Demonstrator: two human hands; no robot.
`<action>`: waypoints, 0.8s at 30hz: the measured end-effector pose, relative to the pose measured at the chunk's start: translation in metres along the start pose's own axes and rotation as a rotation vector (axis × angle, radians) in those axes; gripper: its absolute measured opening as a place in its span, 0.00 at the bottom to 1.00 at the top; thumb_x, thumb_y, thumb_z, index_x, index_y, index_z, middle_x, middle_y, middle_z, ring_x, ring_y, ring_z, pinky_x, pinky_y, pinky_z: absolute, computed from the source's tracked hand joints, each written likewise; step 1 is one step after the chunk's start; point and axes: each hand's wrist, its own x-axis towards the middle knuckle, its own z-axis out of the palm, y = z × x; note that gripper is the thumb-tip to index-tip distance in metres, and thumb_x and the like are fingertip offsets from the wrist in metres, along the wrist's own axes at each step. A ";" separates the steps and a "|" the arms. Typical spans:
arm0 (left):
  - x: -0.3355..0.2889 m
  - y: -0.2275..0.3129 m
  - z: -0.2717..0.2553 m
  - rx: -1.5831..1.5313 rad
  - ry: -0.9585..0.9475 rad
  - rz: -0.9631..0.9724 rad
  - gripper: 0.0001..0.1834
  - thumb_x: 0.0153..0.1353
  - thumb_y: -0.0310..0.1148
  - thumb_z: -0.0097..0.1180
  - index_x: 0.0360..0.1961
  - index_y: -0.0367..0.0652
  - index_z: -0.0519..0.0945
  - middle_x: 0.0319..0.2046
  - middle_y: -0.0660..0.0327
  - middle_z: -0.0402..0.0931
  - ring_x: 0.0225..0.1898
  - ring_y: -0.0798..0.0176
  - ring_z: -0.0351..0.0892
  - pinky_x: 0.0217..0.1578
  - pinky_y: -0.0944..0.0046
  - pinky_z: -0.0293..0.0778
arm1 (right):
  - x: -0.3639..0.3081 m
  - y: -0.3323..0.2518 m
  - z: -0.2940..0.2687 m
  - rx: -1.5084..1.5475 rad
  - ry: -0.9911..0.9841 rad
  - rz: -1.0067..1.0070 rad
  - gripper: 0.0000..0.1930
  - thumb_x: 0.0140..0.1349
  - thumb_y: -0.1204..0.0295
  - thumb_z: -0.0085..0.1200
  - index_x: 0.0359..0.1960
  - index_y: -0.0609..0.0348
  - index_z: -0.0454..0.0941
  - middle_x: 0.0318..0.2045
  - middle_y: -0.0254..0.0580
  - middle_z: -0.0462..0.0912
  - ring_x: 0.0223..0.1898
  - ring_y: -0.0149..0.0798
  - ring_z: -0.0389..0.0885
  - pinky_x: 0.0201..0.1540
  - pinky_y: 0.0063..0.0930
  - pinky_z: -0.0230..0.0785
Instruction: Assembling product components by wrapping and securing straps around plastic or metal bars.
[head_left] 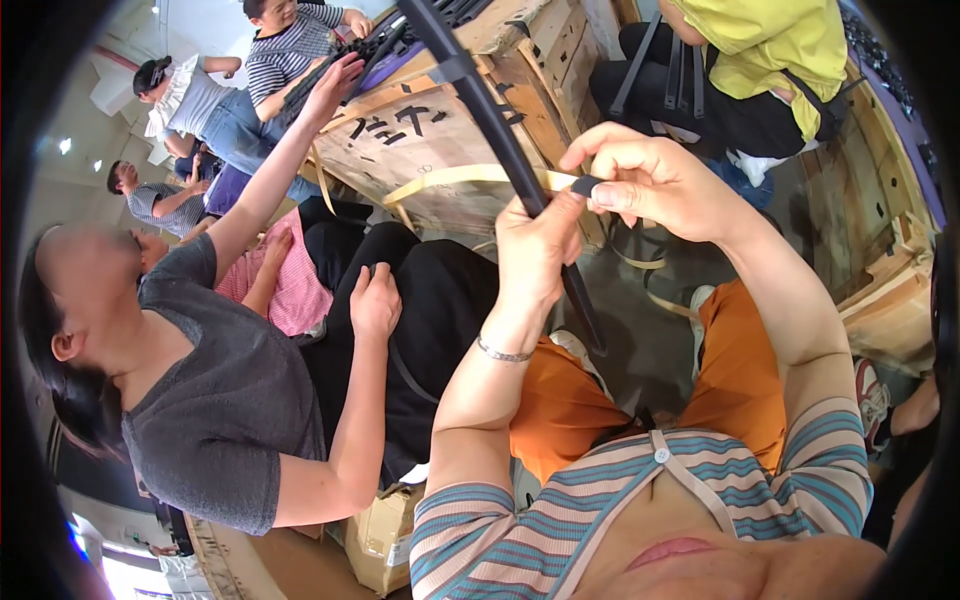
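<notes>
A long black bar (497,130) slants from the top of the head view down between my knees. My left hand (535,250) is closed around it, thumb up. A cream-coloured strip (460,176) passes by the bar and reaches a small black piece (587,186). My right hand (665,190) pinches that black piece between thumb and forefinger, close to my left thumb. The other fingers of my right hand are curled and lifted. Where the strip meets the black piece is partly hidden by my fingers.
A wooden crate (430,130) stands ahead, with black bars on top. A person in a grey shirt (220,400) sits at my left, one arm stretched to the crate. A person in yellow (770,60) sits ahead right beside another wooden crate (850,220). A cardboard box (385,540) lies lower left.
</notes>
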 end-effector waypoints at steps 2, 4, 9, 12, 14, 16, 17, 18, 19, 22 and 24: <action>0.000 -0.005 0.001 0.051 -0.013 -0.017 0.07 0.58 0.31 0.54 0.26 0.41 0.71 0.13 0.68 0.62 0.10 0.76 0.54 0.12 0.74 0.50 | 0.002 -0.008 -0.002 0.110 -0.026 0.107 0.10 0.62 0.69 0.46 0.24 0.60 0.69 0.24 0.32 0.72 0.22 0.20 0.66 0.26 0.14 0.62; -0.002 -0.006 0.004 0.151 -0.058 -0.004 0.08 0.60 0.33 0.50 0.32 0.40 0.70 0.17 0.66 0.64 0.14 0.74 0.57 0.15 0.74 0.53 | 0.002 -0.010 -0.008 0.228 -0.023 0.226 0.10 0.61 0.68 0.47 0.23 0.58 0.68 0.17 0.28 0.70 0.19 0.19 0.63 0.24 0.13 0.58; 0.000 -0.011 -0.001 -0.079 -0.180 -0.178 0.11 0.64 0.36 0.38 0.35 0.38 0.67 0.18 0.64 0.61 0.17 0.70 0.58 0.20 0.72 0.56 | 0.003 0.009 -0.021 -0.094 0.085 0.229 0.09 0.61 0.72 0.46 0.23 0.58 0.67 0.20 0.25 0.66 0.21 0.17 0.60 0.22 0.14 0.52; -0.002 -0.014 0.000 -0.058 -0.155 -0.212 0.11 0.64 0.36 0.38 0.35 0.38 0.67 0.18 0.64 0.61 0.17 0.70 0.58 0.19 0.72 0.56 | 0.005 0.013 -0.019 -0.155 0.100 0.121 0.10 0.62 0.74 0.46 0.22 0.59 0.64 0.20 0.25 0.64 0.25 0.18 0.59 0.27 0.15 0.54; -0.003 -0.014 0.000 -0.022 -0.160 -0.168 0.11 0.64 0.35 0.38 0.35 0.38 0.67 0.18 0.64 0.62 0.17 0.70 0.58 0.19 0.72 0.56 | 0.004 0.015 -0.020 -0.181 0.114 0.099 0.10 0.61 0.74 0.47 0.22 0.60 0.64 0.20 0.26 0.64 0.25 0.18 0.60 0.28 0.16 0.55; -0.005 -0.013 0.003 -0.010 -0.175 -0.158 0.10 0.64 0.34 0.37 0.36 0.38 0.67 0.18 0.64 0.62 0.17 0.70 0.58 0.20 0.72 0.56 | 0.004 0.015 -0.020 -0.209 0.128 0.078 0.10 0.61 0.74 0.47 0.22 0.61 0.65 0.20 0.26 0.65 0.25 0.19 0.60 0.28 0.16 0.56; -0.006 -0.013 0.004 0.000 -0.187 -0.147 0.10 0.65 0.34 0.37 0.36 0.38 0.67 0.18 0.64 0.61 0.17 0.70 0.58 0.20 0.72 0.56 | 0.004 0.013 -0.019 -0.206 0.121 0.065 0.09 0.61 0.74 0.47 0.23 0.62 0.66 0.20 0.27 0.65 0.26 0.20 0.61 0.29 0.17 0.57; -0.007 -0.013 0.003 0.001 -0.188 -0.149 0.10 0.65 0.34 0.37 0.36 0.38 0.67 0.18 0.64 0.61 0.17 0.70 0.58 0.20 0.72 0.56 | 0.004 0.012 -0.018 -0.201 0.114 0.052 0.09 0.61 0.74 0.47 0.23 0.63 0.67 0.21 0.27 0.65 0.26 0.20 0.62 0.29 0.18 0.58; -0.007 -0.014 0.003 0.000 -0.186 -0.143 0.10 0.65 0.34 0.37 0.36 0.38 0.67 0.18 0.64 0.61 0.17 0.70 0.58 0.20 0.72 0.56 | 0.004 0.012 -0.017 -0.200 0.116 0.052 0.09 0.61 0.74 0.47 0.23 0.63 0.67 0.21 0.27 0.65 0.26 0.20 0.62 0.29 0.18 0.58; -0.009 -0.014 0.002 -0.009 -0.190 -0.137 0.10 0.65 0.34 0.37 0.36 0.38 0.67 0.18 0.64 0.61 0.18 0.71 0.57 0.20 0.72 0.56 | 0.004 0.011 -0.018 -0.231 0.091 0.030 0.08 0.61 0.74 0.47 0.24 0.63 0.69 0.21 0.28 0.66 0.26 0.20 0.62 0.30 0.18 0.59; -0.009 -0.014 0.003 -0.016 -0.195 -0.136 0.10 0.65 0.34 0.38 0.37 0.38 0.67 0.18 0.64 0.61 0.18 0.71 0.57 0.20 0.72 0.56 | 0.003 0.010 -0.019 -0.252 0.076 0.031 0.09 0.62 0.73 0.47 0.25 0.64 0.69 0.21 0.29 0.67 0.26 0.21 0.63 0.31 0.19 0.60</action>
